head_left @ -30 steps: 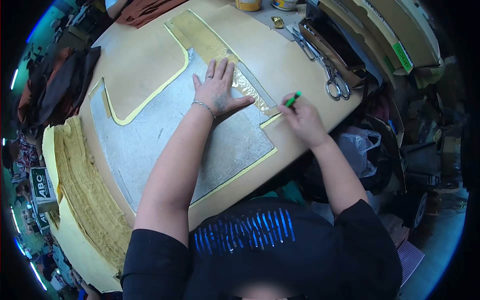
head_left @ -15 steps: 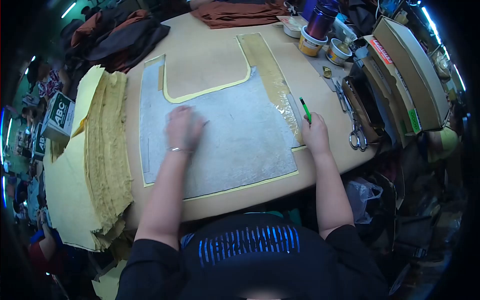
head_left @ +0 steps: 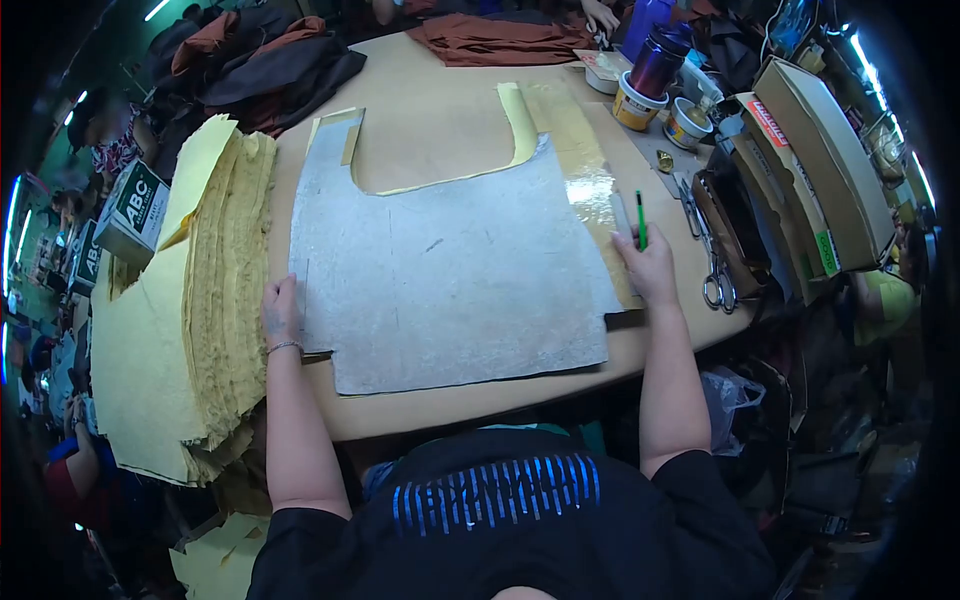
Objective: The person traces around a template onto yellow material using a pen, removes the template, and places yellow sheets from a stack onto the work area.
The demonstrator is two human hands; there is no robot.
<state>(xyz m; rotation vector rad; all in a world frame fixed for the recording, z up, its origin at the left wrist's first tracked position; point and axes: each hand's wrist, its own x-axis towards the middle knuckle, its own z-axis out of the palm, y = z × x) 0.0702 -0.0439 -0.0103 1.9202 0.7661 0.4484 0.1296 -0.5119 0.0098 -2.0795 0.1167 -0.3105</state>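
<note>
A large grey cardboard pattern (head_left: 450,270) with a U-shaped cutout at its far side lies in front of me, its right strip covered in shiny brown tape. Yellow paper (head_left: 517,125) shows along the inner edge of the cutout. My left hand (head_left: 282,308) is closed on the pattern's left edge, with a bracelet at the wrist. On the opposite side, my right hand (head_left: 650,265) grips the right edge and also keeps a green pencil (head_left: 641,215) pointing upward between its fingers.
A thick stack of yellow sheets (head_left: 225,260) stands at the left. Scissors (head_left: 716,280), tubs (head_left: 636,102) and cardboard boxes (head_left: 825,170) line the right. Brown cloth (head_left: 500,40) and dark garments (head_left: 270,70) lie at the back, near another person's hand (head_left: 601,15).
My left hand has moved from the pattern's middle to its left edge and closed there. The pattern has shifted over the yellow paper, whose near border no longer shows. My right hand now holds the right edge.
</note>
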